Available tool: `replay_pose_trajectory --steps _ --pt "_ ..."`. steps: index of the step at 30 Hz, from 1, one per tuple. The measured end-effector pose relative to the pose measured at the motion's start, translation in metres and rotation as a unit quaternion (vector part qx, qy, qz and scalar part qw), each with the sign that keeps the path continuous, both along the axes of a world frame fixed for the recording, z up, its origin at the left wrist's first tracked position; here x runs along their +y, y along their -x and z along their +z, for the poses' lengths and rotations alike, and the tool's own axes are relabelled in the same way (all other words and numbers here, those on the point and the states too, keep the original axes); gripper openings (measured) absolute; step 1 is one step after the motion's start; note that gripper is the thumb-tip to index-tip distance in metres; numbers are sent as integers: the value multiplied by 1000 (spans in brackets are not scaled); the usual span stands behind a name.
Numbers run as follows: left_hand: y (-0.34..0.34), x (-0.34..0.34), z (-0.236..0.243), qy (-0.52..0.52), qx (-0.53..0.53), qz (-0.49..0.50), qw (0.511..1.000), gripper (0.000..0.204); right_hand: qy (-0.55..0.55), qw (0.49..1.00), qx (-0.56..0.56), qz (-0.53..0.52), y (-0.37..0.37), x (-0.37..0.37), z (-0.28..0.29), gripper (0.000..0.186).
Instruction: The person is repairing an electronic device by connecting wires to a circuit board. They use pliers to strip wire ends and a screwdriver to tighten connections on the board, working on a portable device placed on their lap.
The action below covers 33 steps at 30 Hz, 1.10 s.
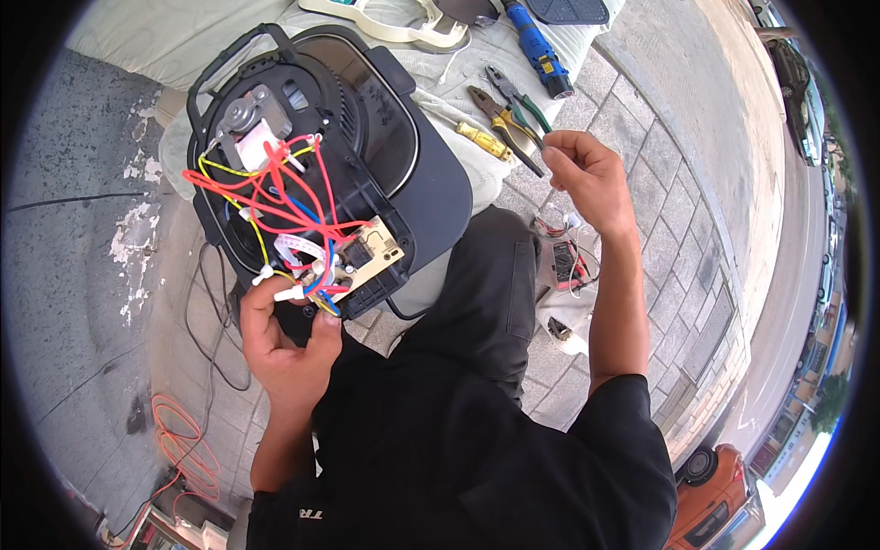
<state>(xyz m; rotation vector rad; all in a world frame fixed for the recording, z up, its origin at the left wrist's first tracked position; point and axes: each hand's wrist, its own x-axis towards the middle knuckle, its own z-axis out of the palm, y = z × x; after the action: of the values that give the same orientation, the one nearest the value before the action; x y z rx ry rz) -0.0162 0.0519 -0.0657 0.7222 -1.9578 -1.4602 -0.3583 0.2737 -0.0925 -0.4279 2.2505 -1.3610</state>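
Observation:
An opened black appliance lies tilted in front of me, its inside showing a round housing and a metal motor-like part. Red, yellow and blue wires loop across it to a tan circuit board. My left hand is closed at the board's lower corner, thumb and forefinger around wire ends with white caps. Over to the right, my right hand pinches a handle end of the yellow-and-dark pliers. Green-handled pliers lie right beside them.
A yellow-handled screwdriver and a blue power tool rest on the pale cloth. A red-and-black meter with leads lies on the paving. Orange cable coils at lower left. Parked vehicles line the road at right.

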Motion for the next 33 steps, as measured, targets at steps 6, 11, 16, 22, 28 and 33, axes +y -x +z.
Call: replay_pose_trajectory --steps 6,11,16,22,28,33 --pt "-15 -4 -6 9 -33 20 999 53 -77 992 88 45 4 -14 -83 26" --pt "-14 -3 -6 -8 -26 35 999 52 -49 957 279 71 17 -51 -103 19" --pt "-12 -2 -6 2 -21 38 999 50 -85 889 423 157 54 -85 -107 14" --pt "-11 1 -5 22 -28 51 998 45 -158 805 484 305 80 -103 -117 15" --pt "-9 4 -3 -2 -28 63 998 48 -199 776 484 351 91 -118 -114 17" --pt "-14 4 -6 -9 -17 49 999 48 -97 946 250 181 105 -115 -76 18"
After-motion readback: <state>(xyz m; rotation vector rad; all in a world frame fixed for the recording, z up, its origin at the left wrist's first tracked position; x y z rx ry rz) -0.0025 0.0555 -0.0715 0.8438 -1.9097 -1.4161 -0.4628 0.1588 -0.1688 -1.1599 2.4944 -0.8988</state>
